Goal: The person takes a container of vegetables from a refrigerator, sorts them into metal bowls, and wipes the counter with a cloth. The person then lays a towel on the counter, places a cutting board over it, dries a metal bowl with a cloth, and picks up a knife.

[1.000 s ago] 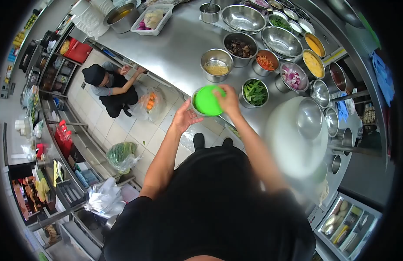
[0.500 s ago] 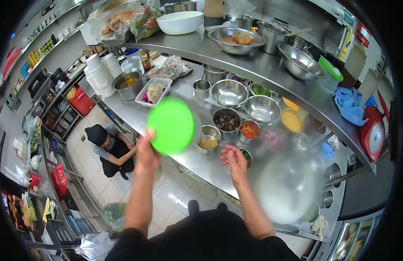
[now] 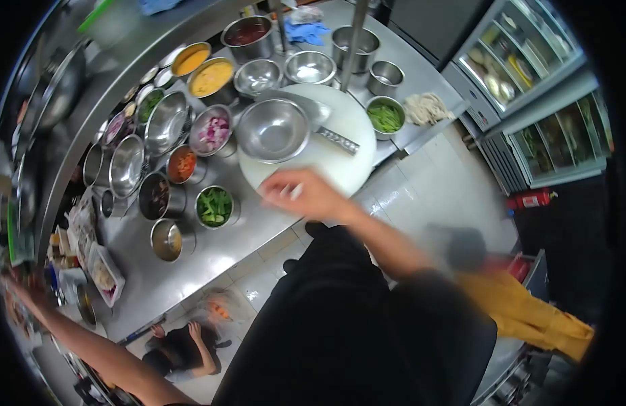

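Note:
At the far left edge, my left hand is partly blurred, its fingers closed at the lower end of a round green lid seen nearly edge-on. My right hand hovers over the near edge of a white round cutting board. Its fingers are curled together and smeared by motion; a small whitish spot shows between them, too blurred to name. On the board sit an empty steel bowl and a cleaver with a patterned metal handle, its blade partly behind the bowl.
Left of the board stand containers of chopped red onion, orange shreds and green leaves. Sliced greens and a crumpled cloth lie right. A shelf overhangs the counter. Another person is low beside the counter.
The view has swung right, bringing the cutting board to the middle. My left hand has gone to the far left with the green lid. My right hand has come over the board's edge.

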{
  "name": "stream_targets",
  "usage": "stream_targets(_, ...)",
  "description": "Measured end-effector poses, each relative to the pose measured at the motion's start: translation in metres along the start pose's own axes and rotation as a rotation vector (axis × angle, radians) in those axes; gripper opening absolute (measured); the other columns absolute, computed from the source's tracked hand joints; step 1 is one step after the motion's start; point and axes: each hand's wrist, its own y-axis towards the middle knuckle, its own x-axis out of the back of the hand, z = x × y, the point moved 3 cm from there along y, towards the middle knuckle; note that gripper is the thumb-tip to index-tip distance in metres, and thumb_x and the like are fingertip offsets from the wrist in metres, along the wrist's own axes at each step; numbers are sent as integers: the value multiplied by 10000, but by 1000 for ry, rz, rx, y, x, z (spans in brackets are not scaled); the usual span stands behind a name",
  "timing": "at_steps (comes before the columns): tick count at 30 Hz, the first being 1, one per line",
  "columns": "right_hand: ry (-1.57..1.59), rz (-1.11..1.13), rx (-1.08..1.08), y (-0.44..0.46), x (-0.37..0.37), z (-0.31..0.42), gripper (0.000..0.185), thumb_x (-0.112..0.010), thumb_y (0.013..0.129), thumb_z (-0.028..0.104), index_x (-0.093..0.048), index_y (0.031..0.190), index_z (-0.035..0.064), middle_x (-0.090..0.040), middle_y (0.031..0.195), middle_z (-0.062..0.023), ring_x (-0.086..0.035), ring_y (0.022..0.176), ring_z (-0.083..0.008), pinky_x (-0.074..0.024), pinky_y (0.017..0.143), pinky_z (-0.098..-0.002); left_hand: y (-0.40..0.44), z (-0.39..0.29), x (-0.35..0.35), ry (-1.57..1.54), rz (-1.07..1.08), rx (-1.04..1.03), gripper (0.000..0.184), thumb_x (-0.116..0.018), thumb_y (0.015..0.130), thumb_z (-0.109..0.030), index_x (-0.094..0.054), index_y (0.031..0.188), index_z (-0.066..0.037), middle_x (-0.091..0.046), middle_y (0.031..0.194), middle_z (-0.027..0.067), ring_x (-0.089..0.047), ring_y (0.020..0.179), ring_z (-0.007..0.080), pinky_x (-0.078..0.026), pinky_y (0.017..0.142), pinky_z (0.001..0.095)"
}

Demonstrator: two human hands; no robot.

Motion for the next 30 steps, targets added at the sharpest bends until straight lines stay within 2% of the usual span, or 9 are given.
stream_targets(3, -553, -801, 47, -34, 143, -50, 412, -594, 707, -69, -618, 1099, 55, -609, 1053, -120, -594, 970, -259, -484, 838, -348, -79, -7, -8, -71, -358, -50, 499, -456, 927, -456, -560, 1108, -3, -583, 980, 88, -545, 757, 203, -456, 643, 310)
stream_targets(5, -1202, -884, -214, -68, 204, -95, 459, -661, 673, -17, -588, 1118, 65, -549, 1174, -160, -549, 1069, -340, -458, 899, -424, -110, 70, 3, -128, -312, -46, 359, -486, 906, -390, -590, 959, -50, -592, 813, 39, -543, 719, 146, -419, 595, 256)
stream_targets(6, -1235, -862, -366, -86, 222, -135, 416, -697, 679, 27, -604, 1083, 58, -566, 1164, -171, -561, 1055, -343, -461, 886, -412, -138, 130, -9, -277, -26, -219, 320, -487, 899, -364, -593, 874, -63, -597, 826, 45, -545, 721, 141, -421, 595, 258)
stream_targets(7, -1259, -824, -514, -97, 238, -169, 381, -734, 685, 71, -620, 1048, 50, -584, 1155, -181, -572, 1042, -346, -465, 873, -401, -179, 156, -45, -126, 45, 27, 319, -469, 910, -351, -600, 928, -62, -594, 823, 41, -547, 720, 141, -429, 595, 267)
stream_targets(10, -850, -823, -270, -109, 263, -189, 338, -808, 681, 217, -658, 913, 23, -675, 877, -180, -652, 840, -323, -486, 734, -390, -338, 149, -189, -11, 227, 345, 283, -527, 927, -272, -582, 1112, -64, -616, 868, 44, -551, 686, 111, -451, 586, 241)
stream_targets(16, -980, -876, -260, -80, 207, -3, 237, -714, 826, 208, -643, 931, 8, -674, 812, -125, -657, 721, -188, -499, 596, -302, -454, 103, -256, -136, 707, 505, 310, -631, 896, -136, -556, 1177, -28, -586, 859, -14, -508, 736, 43, -415, 656, 189)
stream_targets(18, -233, -756, -6, -51, 180, 16, 191, -608, 917, 180, -619, 978, 0, -661, 873, -102, -657, 722, -158, -533, 580, -269, -457, 104, -271, -105, 810, 497, 316, -620, 904, -167, -544, 1171, -16, -597, 841, -5, -506, 677, 59, -399, 588, 205)
stream_targets(23, 941, -530, -548, 45, 66, -57, 448, -483, 976, 342, -382, 1206, -29, -602, 955, -268, -671, 814, -381, -589, 653, -403, -453, 81, -292, -226, 800, 445, 360, -627, 905, -171, -519, 1196, 10, -594, 855, 1, -508, 692, 59, -402, 598, 203)
stream_targets(30, 1603, -147, -552, 65, 54, -103, 356, -345, 1021, 241, -367, 1307, 32, -463, 1228, -397, -657, 940, -338, -613, 707, -331, -445, 79, -255, -194, 643, 490, 336, -633, 900, -163, -533, 1181, -7, -598, 897, 8, -533, 760, 66, -434, 668, 209)
